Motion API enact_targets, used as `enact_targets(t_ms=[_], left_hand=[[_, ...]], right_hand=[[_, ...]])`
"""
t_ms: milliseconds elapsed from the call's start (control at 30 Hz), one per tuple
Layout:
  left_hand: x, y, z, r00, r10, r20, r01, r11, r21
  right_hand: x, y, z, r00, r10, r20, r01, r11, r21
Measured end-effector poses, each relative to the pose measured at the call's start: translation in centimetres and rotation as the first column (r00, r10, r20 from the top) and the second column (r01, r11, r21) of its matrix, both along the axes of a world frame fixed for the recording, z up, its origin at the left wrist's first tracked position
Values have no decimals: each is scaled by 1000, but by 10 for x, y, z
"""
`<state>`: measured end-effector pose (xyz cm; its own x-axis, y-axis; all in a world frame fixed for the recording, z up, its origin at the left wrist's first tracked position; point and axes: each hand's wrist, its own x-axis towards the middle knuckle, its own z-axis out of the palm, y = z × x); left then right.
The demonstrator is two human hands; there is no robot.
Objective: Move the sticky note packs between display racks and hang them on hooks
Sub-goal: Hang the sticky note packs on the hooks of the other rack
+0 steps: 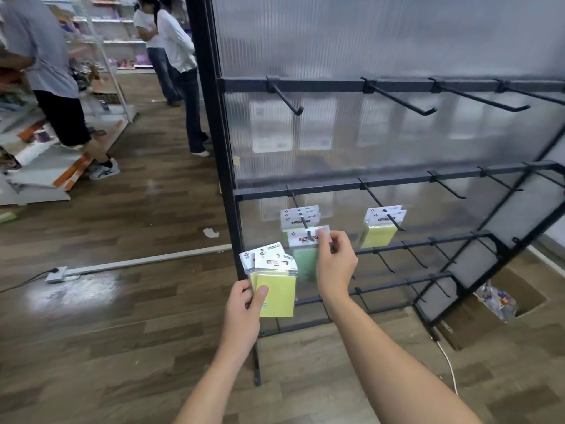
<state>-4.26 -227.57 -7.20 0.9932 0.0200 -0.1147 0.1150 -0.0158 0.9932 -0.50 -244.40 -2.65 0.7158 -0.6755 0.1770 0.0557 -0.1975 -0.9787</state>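
Observation:
My left hand (244, 307) grips a small stack of yellow sticky note packs (273, 280) in front of the black display rack (214, 148). My right hand (334, 264) pinches the white header of a green sticky note pack (305, 261) at the tip of a hook (302, 220) on the second rail. Several packs hang behind it on the same hook. On the neighbouring hook to the right hang yellow packs (380, 232).
The rack's other hooks (400, 97) on all rails hold nothing. A cardboard box (495, 304) with plastic-wrapped items sits on the floor behind the rack at right. A white cable strip (146, 261) runs across the wooden floor. Three people (52, 75) stand by shelves at far left.

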Motion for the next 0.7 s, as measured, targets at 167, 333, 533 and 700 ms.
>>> enact_targets(t_ms=[167, 333, 533, 700], left_hand=[[2, -3, -1, 996, -87, -6, 87, 996, -5], [-1, -21, -11, 984, -175, -23, 175, 985, -2], [4, -77, -11, 978, -208, -25, 207, 978, -25], [5, -144, -7, 968, -248, -43, 245, 967, -65]], right_hand=[[27, -7, 2, 988, 31, -148, -29, 1000, 12], [-13, -28, -23, 964, 34, -263, -13, 997, 82], [-57, -50, -53, 952, 89, -292, -22, 974, 226], [-57, -116, -27, 986, -59, -154, 96, 965, 245]])
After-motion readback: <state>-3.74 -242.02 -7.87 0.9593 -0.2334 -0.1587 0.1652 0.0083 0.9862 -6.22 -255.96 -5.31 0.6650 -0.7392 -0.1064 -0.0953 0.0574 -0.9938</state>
